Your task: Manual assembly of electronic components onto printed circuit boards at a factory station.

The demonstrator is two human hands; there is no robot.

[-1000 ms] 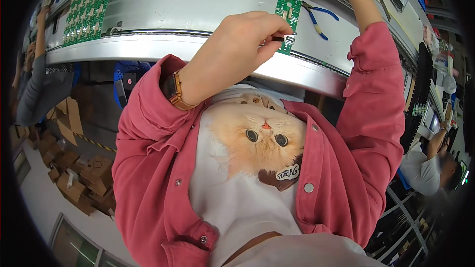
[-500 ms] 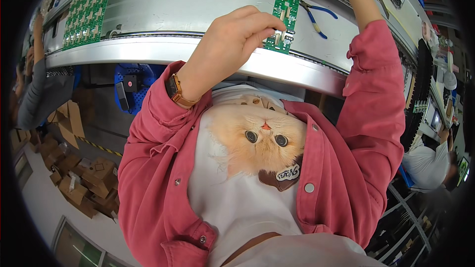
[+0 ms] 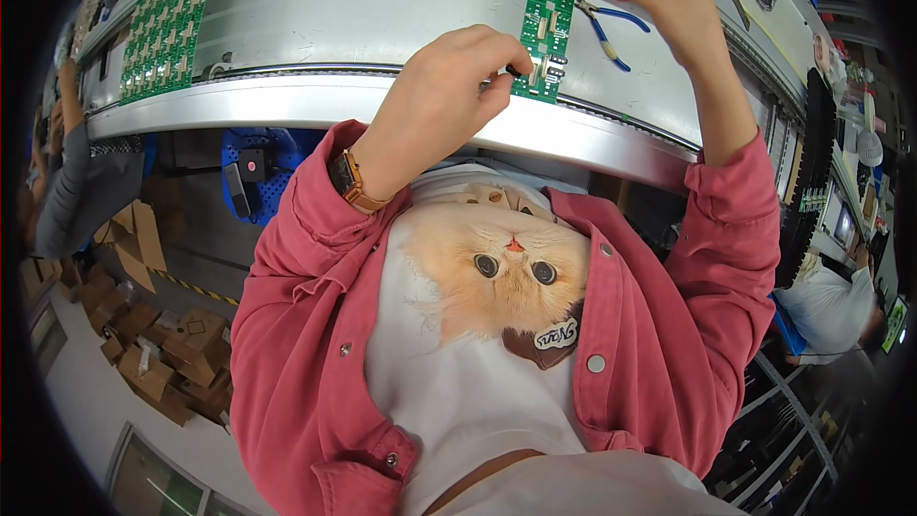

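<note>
My left hand (image 3: 449, 86) is closed in a pinch on a small black part (image 3: 514, 70), beside the lower left edge of a narrow green circuit board (image 3: 546, 27). The board lies across the metal conveyor rails, with rows of pale connectors and a few black parts near its lower end. My right hand (image 3: 667, 2) hovers to the right of the board's far end, thumb and fingertips brought together. Whatever they may hold is too small to make out. Blue-handled pliers (image 3: 609, 35) lie between that hand and the board.
A wider green circuit board (image 3: 170, 31) rests on the rails at the far left. The silver front rail (image 3: 315, 98) runs between me and the conveyor bed. Tweezers (image 3: 735, 2) lie at the back right. Other people are at both sides; cardboard boxes (image 3: 186, 349) are piled lower left.
My right hand has come down from the top edge toward the board. My left hand has drawn back slightly left, and the black part now shows in its fingers.
</note>
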